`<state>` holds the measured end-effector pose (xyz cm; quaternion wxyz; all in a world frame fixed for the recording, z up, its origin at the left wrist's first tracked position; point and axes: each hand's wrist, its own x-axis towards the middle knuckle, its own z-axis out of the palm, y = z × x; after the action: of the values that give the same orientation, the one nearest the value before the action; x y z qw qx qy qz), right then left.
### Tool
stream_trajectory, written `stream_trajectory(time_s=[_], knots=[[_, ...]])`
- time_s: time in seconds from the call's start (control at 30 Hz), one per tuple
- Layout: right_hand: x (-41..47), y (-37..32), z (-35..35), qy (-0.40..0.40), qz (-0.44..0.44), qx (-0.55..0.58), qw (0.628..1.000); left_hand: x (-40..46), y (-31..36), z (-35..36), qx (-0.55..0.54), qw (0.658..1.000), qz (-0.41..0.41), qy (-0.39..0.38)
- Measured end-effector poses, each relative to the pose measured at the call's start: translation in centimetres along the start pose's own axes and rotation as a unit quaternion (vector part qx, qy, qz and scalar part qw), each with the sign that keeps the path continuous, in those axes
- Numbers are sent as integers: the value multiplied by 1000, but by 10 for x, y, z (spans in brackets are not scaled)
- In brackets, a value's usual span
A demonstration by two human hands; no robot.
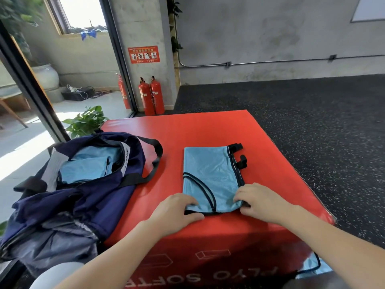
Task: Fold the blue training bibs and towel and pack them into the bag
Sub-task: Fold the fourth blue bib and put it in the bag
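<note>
- The left hand (178, 207) and right hand (257, 200) pinch the blue bib's (212, 174) near corners with their fingers, ready to fold it.
- The bag (68, 197) sits open at the red plyo box's (208, 130) left edge, folded blue pieces (85, 170) already inside.

Left hand (179, 207) and right hand (256, 200) pinching folded blue bib (212, 176) on red box (208, 130), open bag (83, 174) alongside

Place: a gym or training hall.
Floor: black speckled rubber flooring (302, 113), the kind laid in weight rooms.
Equipment: a red soft plyo box (208, 130) with "PLYO SOFT" printed on its side.
Kit: a navy sports bag (68, 197) and a blue mesh training bib (210, 174) on the box.
Safety: red fire extinguishers (151, 97) under an instruction sign (143, 54) on a bare concrete wall (270, 38).
</note>
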<state>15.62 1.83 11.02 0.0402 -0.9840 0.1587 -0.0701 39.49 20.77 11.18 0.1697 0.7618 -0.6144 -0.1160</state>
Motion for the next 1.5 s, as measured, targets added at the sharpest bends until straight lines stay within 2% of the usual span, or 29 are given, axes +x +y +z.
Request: stream_trajectory(time_s=[0.1, 0.23, 0.47, 0.7, 0.87, 1.13, 1.33, 1.43, 1.5], knots=[[0, -2, -8, -27, 108, 152, 982, 0, 6, -3, 17, 1000, -21, -1], [1, -4, -11, -29, 177, 238, 954, 1, 11, -4, 44, 999, -21, 6], [2, -7, -18, -6, 206, 263, 943, 1, 5, -2, 12, 998, -20, 52], [-1, -9, -39, 23, 207, 311, 927, 3, 8, -7, -168, 981, -44, 88], [0, -10, -57, 38, 191, 346, 918, 1, 19, -24, -297, 949, -39, 95], [33, -7, -47, 84, 263, 288, 917, 39, 22, -31, -279, 937, -133, 166], [68, 14, -48, 118, 273, 289, 910, 80, 22, -31, -359, 889, -198, 202], [84, 30, -42, 117, 267, 295, 910, 93, 17, -25, -425, 863, -205, 181], [92, 40, -36, 106, 273, 289, 912, 98, 13, -18, -399, 880, -214, 143]])
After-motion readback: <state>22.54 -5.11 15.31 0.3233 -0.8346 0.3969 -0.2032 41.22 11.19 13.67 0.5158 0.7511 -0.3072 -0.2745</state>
